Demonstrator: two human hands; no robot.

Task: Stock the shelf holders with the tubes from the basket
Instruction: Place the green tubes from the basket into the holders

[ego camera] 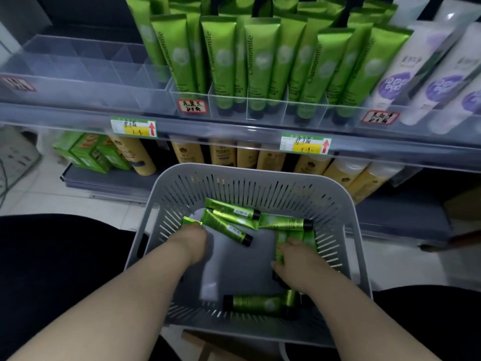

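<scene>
At the far left of the upper shelf sits a clear divided holder (pixel 78 69). On the shelf edge below it hangs a green-and-yellow price tag (pixel 134 127) with a red arrow. On the lower shelf, green boxes (pixel 86 155) stand beside a row of yellow bottles (pixel 223 152).

A grey slotted basket (pixel 260 175) sits below the shelf in front of the person, and both bare forearms reach into it. The left hand (pixel 191 243) is near the basket's left wall, knuckles up, with its fingers bent out of sight. The flat end of a green tube (pixel 191 221) shows just beyond the knuckles, but whether the hand grips it cannot be told. A blurred white tube (pixel 209 280) lies under that wrist. Between the hands, loose green tubes (pixel 231 211) with black caps lie crossed on the basket floor, and a single capped tube (pixel 257 303) lies along the near wall.

The right hand (pixel 296 261) has its fingers and thumb curled round a bundle of green tubes (pixel 309 239) by the basket's right wall.

Above the basket, the middle shelf holder (pixel 268 110) carries upright Chamomile tubes (pixel 260 61) in its compartments, with a handwritten label (pixel 192 105) at its left front. Further right stand white-and-purple tubes (pixel 429 74).
</scene>
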